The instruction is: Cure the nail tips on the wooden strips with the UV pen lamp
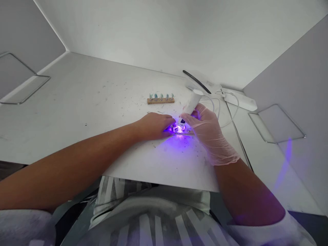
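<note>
My right hand (208, 131), in a thin clear glove, grips a white corded UV lamp pen (192, 102) tilted down toward the desk. Its tip casts violet light onto a small strip of nail tips (182, 130) lying on the white desk (84, 102). My bare left hand (155, 125) rests flat on the desk, fingertips touching the left end of that strip. The lit pieces are partly hidden between both hands.
A wooden strip with several bluish nail tips (160, 98) stands just beyond my hands. A black nail file (196, 82) and a white power strip (239, 99) with cables lie at the back right. Wire frames sit on both side walls (276, 123).
</note>
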A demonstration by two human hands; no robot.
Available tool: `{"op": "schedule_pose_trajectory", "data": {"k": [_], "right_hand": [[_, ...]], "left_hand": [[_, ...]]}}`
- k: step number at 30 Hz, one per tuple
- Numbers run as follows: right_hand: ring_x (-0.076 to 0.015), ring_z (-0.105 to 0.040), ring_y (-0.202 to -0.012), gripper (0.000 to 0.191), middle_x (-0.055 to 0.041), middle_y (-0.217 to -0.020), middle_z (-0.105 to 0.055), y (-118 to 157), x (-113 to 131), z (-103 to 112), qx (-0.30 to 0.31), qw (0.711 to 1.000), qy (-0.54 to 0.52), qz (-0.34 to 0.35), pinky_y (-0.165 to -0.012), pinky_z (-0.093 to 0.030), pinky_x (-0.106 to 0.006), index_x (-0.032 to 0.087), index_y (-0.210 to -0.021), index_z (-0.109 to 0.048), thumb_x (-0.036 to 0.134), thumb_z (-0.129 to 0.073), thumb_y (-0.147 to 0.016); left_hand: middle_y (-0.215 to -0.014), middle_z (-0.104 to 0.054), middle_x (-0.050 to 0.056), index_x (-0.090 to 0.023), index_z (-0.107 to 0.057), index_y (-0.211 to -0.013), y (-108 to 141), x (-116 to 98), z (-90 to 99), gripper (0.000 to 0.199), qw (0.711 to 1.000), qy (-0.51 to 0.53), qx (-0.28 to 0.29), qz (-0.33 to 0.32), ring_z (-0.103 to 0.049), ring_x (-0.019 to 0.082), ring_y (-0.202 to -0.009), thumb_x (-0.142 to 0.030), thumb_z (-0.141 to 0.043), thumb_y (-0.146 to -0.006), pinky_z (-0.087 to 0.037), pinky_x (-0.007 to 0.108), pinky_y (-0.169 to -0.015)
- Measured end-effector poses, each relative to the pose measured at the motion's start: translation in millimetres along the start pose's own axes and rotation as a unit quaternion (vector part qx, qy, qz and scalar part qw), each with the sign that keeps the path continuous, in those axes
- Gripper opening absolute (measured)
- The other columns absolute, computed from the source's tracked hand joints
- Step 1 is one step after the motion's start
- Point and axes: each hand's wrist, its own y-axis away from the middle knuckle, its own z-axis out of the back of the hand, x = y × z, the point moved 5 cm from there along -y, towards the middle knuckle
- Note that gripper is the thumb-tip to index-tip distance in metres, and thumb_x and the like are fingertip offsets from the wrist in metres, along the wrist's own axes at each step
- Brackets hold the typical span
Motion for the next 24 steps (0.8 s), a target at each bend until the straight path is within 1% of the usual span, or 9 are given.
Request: {"op": "schedule_pose_trajectory", "data": {"k": [4, 14, 24], "right_hand": [[-0.0115, -0.055, -0.057, 0.022, 0.0029, -0.069, -0.060, 0.1, -0.2, 0.0, 0.000, 1.000, -0.004, 0.004, -0.054, -0.046, -0.029, 0.023, -0.093, -0.069, 0.037, -0.068, -0.077], [-0.0102, -0.055, -0.056, 0.019, 0.0043, -0.067, -0.059, 0.2, 3.0, 0.0, -0.005, 1.000, 0.002, -0.005, -0.055, -0.046, -0.028, 0.024, -0.094, -0.070, 0.032, -0.069, -0.077], [-0.0108, -0.056, -0.057, 0.019, 0.0034, -0.069, -0.061, 0.1, 0.8, -0.9, -0.002, 1.000, -0.009, -0.003, -0.056, -0.047, -0.029, 0.024, -0.094, -0.069, 0.033, -0.069, -0.077]], "left_hand": [[-0.093, -0.067, 0.002, -0.021, -0.063, -0.101, -0.2, -0.4, -0.4, 0.034, 1.000, 0.000, -0.002, -0.002, -0.056, 0.013, -0.067, -0.048, -0.045, -0.089, -0.032, 0.025, -0.054], [-0.092, -0.066, 0.002, -0.021, -0.063, -0.100, -0.4, -0.1, -0.2, 0.033, 1.000, 0.000, -0.004, -0.003, -0.056, 0.014, -0.068, -0.047, -0.046, -0.089, -0.033, 0.025, -0.054], [-0.094, -0.067, 0.002, -0.021, -0.063, -0.101, -0.1, -0.1, -0.4, 0.033, 1.000, 0.002, -0.004, -0.001, -0.057, 0.013, -0.068, -0.046, -0.046, -0.089, -0.033, 0.025, -0.054]]}}
